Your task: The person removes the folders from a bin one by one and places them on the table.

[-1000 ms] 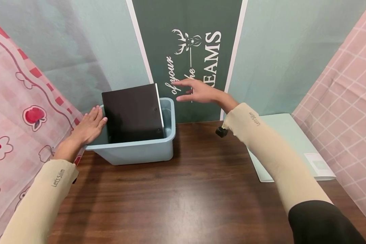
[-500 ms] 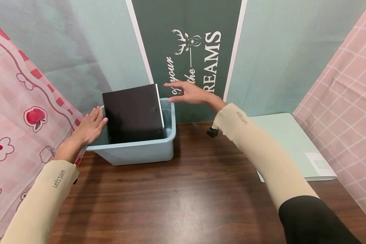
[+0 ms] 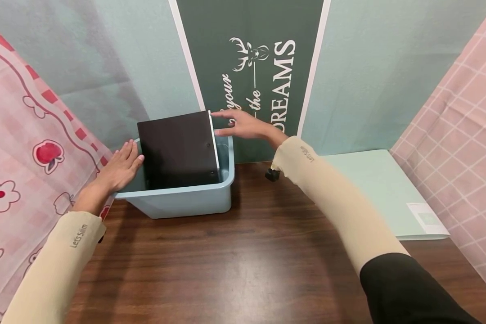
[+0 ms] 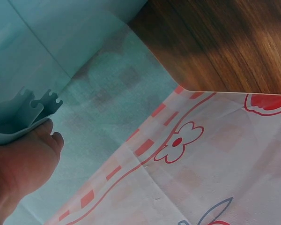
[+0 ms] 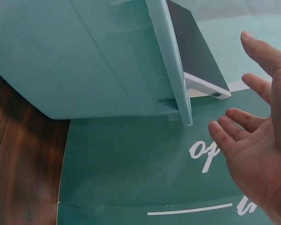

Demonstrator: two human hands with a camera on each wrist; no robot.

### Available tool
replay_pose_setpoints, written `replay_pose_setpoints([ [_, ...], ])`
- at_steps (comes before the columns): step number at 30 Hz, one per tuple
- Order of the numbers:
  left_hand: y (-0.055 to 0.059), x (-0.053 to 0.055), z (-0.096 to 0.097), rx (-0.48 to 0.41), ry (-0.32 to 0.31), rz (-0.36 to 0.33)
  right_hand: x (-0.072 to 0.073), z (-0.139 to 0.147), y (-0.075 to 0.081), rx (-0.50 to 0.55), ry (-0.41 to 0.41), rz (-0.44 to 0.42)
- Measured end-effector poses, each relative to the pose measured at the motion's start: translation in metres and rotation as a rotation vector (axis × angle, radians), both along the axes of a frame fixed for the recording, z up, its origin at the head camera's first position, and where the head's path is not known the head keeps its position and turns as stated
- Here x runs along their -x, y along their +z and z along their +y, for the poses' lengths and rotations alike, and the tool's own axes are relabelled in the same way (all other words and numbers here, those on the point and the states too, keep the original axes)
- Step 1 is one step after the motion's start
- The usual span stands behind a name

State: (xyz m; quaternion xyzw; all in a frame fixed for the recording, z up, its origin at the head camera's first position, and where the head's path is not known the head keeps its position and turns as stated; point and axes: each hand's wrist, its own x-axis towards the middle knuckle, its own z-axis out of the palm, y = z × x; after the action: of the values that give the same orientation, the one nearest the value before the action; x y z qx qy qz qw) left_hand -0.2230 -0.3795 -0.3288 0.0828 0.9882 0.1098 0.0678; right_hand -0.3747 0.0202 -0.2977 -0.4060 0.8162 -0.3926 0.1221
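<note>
A black binder [image 3: 178, 150] with a white edge and two small rivets stands tilted in a light blue plastic bin [image 3: 178, 202], rising above its rim. On the bin's left rim rests my left hand [image 3: 119, 168], its fingers straight; the left wrist view shows part of this hand [image 4: 30, 157] against the rim. My right hand [image 3: 243, 125] is at the binder's right edge, thumb and fingers spread apart. A gap shows between this hand [image 5: 257, 131] and the binder [image 5: 196, 47] in the right wrist view. Nothing is held in it.
A pale green folder [image 3: 372, 189] with a white label lies on the right of the brown wooden table [image 3: 235, 261]. Pink patterned cloth [image 3: 32, 126] hangs close on the left, pink checked cloth [image 3: 465, 135] on the right. A printed green backdrop [image 3: 251, 18] stands behind the bin.
My right hand has moved left, from over the backdrop to the binder's right edge. The left hand, bin and binder have stayed where they were.
</note>
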Motion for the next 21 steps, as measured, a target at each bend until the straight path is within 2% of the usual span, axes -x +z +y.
replay_pose_setpoints([
  [9, 0.002, 0.0, 0.001, -0.008, -0.001, 0.003, 0.008, -0.011, -0.005, 0.021, 0.02, 0.004],
  [21, 0.003, 0.0, 0.002, 0.002, 0.007, -0.008, 0.015, -0.026, -0.014, 0.051, -0.013, -0.124],
])
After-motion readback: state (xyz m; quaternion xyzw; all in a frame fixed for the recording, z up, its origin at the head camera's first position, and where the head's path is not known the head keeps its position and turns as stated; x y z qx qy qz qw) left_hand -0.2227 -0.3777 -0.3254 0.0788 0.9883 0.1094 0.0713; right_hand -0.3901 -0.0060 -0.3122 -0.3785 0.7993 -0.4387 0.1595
